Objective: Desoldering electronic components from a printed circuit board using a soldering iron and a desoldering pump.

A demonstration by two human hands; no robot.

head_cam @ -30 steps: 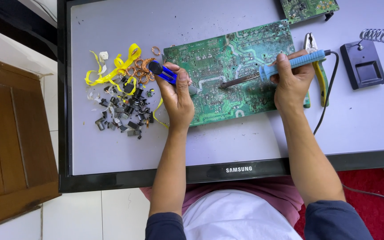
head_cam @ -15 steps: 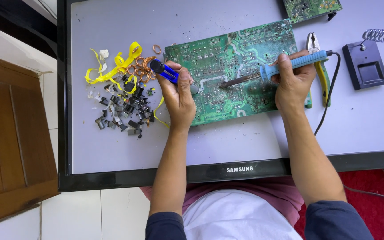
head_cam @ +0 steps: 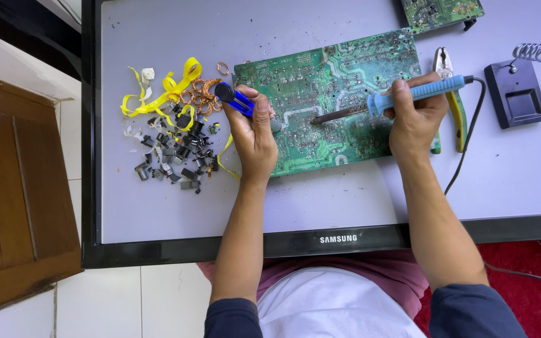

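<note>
A green circuit board [head_cam: 339, 75] lies solder side up on a flat grey panel [head_cam: 320, 194]. My right hand [head_cam: 416, 119] grips a blue-handled soldering iron [head_cam: 430, 91], its dark tip resting on the middle of the board. My left hand [head_cam: 253, 134] holds a blue and black desoldering pump [head_cam: 234, 99], whose grey nozzle end sits on the board's left part, a short way from the iron's tip.
Left of the board lies a heap of small dark parts [head_cam: 176, 153], copper coils [head_cam: 201, 94] and yellow tape strips [head_cam: 170, 87]. Yellow-handled pliers [head_cam: 452, 94] and a black iron stand [head_cam: 518, 94] lie at the right. A second green board [head_cam: 439, 11] is at the top. A wooden cabinet [head_cam: 14, 200] stands left.
</note>
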